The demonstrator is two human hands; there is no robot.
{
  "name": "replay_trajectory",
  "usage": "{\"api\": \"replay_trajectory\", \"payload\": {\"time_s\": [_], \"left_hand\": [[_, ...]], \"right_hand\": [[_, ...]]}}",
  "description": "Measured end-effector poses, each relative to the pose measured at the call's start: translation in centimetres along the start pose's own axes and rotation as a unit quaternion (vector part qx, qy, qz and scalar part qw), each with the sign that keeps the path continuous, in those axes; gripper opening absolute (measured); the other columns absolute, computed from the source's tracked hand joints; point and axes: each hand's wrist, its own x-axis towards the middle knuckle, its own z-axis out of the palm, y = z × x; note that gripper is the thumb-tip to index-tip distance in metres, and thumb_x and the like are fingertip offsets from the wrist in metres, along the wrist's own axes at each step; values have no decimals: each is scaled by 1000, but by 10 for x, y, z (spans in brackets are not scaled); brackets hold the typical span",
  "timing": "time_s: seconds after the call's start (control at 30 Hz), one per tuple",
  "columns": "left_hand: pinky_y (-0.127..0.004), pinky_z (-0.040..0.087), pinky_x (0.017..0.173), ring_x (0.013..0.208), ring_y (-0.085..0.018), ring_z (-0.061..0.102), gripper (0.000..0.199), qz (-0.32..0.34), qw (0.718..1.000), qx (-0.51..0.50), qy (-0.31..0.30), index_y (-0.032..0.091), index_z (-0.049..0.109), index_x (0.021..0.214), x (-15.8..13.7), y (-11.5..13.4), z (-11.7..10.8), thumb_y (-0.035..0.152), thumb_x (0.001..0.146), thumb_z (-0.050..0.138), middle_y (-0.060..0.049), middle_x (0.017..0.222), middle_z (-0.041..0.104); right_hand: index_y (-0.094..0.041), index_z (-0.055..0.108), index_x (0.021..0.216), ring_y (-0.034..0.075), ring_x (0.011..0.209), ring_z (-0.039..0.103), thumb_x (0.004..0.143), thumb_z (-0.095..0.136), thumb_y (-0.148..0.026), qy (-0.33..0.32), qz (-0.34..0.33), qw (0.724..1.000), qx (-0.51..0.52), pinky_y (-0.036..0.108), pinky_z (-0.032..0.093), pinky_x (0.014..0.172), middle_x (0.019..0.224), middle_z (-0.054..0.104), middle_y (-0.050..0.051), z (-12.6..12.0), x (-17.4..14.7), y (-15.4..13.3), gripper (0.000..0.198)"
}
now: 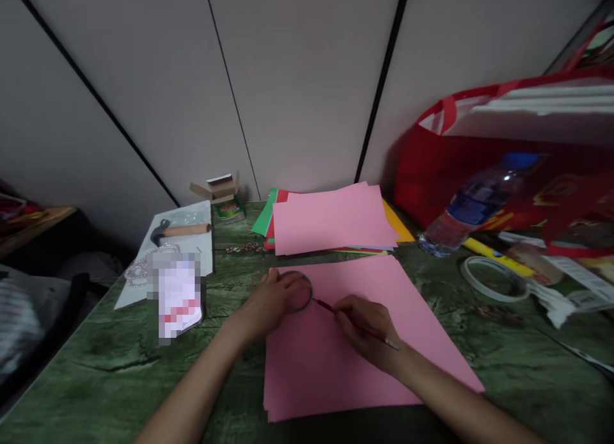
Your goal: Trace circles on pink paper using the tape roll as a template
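Observation:
A sheet stack of pink paper (336, 373) lies on the table before me. On its upper left part rests a thin dark-rimmed ring (311, 291), with pink showing through its middle. My left hand (271, 300) presses the ring down, its fingers over the ring's left side. In my right hand (367, 325) is a slim dark red pen (325, 306), pinched between thumb and fingers. Its tip is at the ring's right edge; I cannot tell whether it touches the paper. Under the right hand lies the same pink paper.
Behind are more pink sheets (330, 220) over coloured paper. Left: a phone (180, 297), a hammer (185, 229) on a white board and an open small box (228, 204). Right: a water bottle (472, 204), a tape roll (511, 297), scissors (582, 354) and a red bag (417, 169).

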Motion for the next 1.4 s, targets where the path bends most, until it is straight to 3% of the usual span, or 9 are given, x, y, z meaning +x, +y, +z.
{"api": "replay_trajectory", "payload": {"time_s": [0.3, 0.47, 0.8, 0.97, 1.17, 1.3, 1.4], "left_hand": [[-37, 38, 92, 107, -23, 48, 65, -28, 999, -23, -9, 28, 44, 133, 2, 1, -3, -1, 75, 45, -1, 137, 48], [-36, 39, 90, 105, -23, 47, 60, -42, 999, -28, -21, 28, 47, 130, 2, 4, -9, 1, 77, 46, 0, 138, 47], [-38, 39, 88, 103, -24, 46, 61, -42, 999, -18, -24, 32, 47, 130, 2, 4, -10, 2, 77, 49, 4, 141, 45], [-39, 39, 88, 105, -25, 47, 63, -43, 999, -27, -14, 32, 47, 131, 0, 6, -13, 2, 75, 46, 3, 140, 46], [-39, 39, 88, 105, -25, 47, 68, -48, 998, -45, -16, 31, 46, 133, -1, 8, -17, 0, 73, 41, 2, 140, 46], [-38, 38, 89, 106, -25, 46, 69, -46, 998, -40, -24, 31, 42, 135, -1, 7, -16, 0, 73, 44, 3, 141, 44], [-39, 38, 89, 106, -26, 44, 68, -37, 998, -40, -17, 30, 41, 136, 0, 4, -12, 2, 74, 46, 2, 141, 44]], "right_hand": [[-21, 54, 88, 11, 54, 60, 83, 47, -10, -27, -63, 997, -40, 22, 44, 53, 66, 63, -2, 5, -8, -2, 14], [-22, 53, 94, 12, 61, 61, 83, 48, -10, -46, -78, 996, 6, 22, 46, 57, 72, 64, -1, 10, -11, -4, 17], [-18, 51, 105, 17, 76, 62, 85, 47, -11, -147, -170, 974, -33, 29, 50, 67, 87, 66, 7, 14, -12, -8, 21], [-16, 55, 102, 18, 70, 60, 87, 44, -6, -181, -213, 952, -128, 29, 47, 59, 83, 67, 8, 15, -4, -23, 21], [-13, 60, 101, 20, 69, 59, 76, 59, -8, -244, -224, 914, -234, 30, 43, 53, 84, 68, 9, 23, 7, -44, 25], [-14, 62, 93, 20, 64, 58, 74, 62, -7, -226, -215, 914, -258, 30, 40, 48, 75, 66, 6, 24, 3, -50, 20], [-15, 62, 88, 20, 59, 58, 73, 60, -3, -223, -209, 917, -257, 30, 39, 45, 69, 64, 4, 10, -1, -49, 19]]}}
